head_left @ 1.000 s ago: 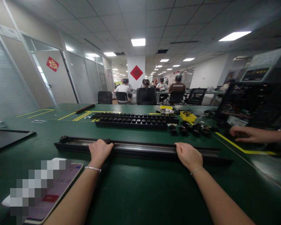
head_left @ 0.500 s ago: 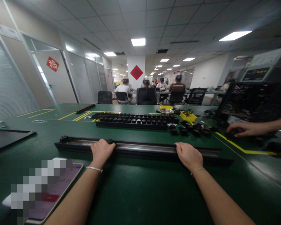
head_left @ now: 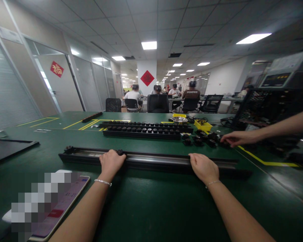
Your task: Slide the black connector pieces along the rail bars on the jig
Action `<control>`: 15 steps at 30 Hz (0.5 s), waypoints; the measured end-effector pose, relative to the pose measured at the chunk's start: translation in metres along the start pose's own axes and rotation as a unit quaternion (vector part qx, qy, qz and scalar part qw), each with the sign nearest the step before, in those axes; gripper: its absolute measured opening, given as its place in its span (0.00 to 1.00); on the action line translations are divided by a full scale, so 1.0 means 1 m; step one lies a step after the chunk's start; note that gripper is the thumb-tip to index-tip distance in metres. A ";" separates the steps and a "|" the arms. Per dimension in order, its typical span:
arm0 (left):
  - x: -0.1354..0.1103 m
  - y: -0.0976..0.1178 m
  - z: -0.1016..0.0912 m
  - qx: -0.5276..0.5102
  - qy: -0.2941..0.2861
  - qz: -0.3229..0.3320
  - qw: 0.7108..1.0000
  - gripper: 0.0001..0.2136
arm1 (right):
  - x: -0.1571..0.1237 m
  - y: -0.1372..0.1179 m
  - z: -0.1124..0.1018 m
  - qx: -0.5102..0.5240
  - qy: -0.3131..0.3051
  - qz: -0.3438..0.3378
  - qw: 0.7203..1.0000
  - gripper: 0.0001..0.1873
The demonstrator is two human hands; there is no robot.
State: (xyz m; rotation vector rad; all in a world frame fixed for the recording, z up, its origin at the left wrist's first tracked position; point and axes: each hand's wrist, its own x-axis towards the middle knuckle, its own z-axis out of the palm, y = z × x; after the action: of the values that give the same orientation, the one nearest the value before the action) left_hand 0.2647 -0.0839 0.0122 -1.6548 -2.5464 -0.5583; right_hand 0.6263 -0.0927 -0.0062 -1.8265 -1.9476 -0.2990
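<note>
A long black channel-shaped rail (head_left: 156, 160) with a shiny inner strip lies across the green table before me. Over its left half, my left hand (head_left: 112, 164) is closed around a small black part (head_left: 120, 152) sitting in the channel; the fingers hide most of that part. My right hand (head_left: 204, 165) grips the rail right of its middle, thumb along the near side and fingertips out of sight. Another small black part (head_left: 69, 148) sits at the rail's left end.
Beyond lie two rails (head_left: 141, 134) filled with black parts. Loose black parts (head_left: 198, 140) and a yellow bin (head_left: 202, 126) are at right, where another person's hand (head_left: 238, 138) reaches in. A phone (head_left: 63, 205) lies near left; a dark panel (head_left: 12, 148) lies at far left.
My left hand has shifted slightly right along the rail together with the small black part. My right hand stays put. The other person's hand has moved left to the loose parts.
</note>
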 end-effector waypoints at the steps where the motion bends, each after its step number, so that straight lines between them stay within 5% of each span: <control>1: 0.000 0.000 0.000 0.000 0.000 0.000 1.000 0.22 | 0.000 0.000 0.000 0.000 0.001 -0.002 1.000 0.24; 15: -0.004 0.005 0.001 -0.003 0.004 0.006 1.000 0.22 | -0.001 -0.003 -0.003 -0.014 -0.006 0.012 1.000 0.26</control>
State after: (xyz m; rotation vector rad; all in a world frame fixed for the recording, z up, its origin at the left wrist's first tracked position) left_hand 0.2709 -0.0854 0.0121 -1.6648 -2.5303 -0.5721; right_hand 0.6241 -0.0957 -0.0035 -1.8717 -1.9370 -0.3097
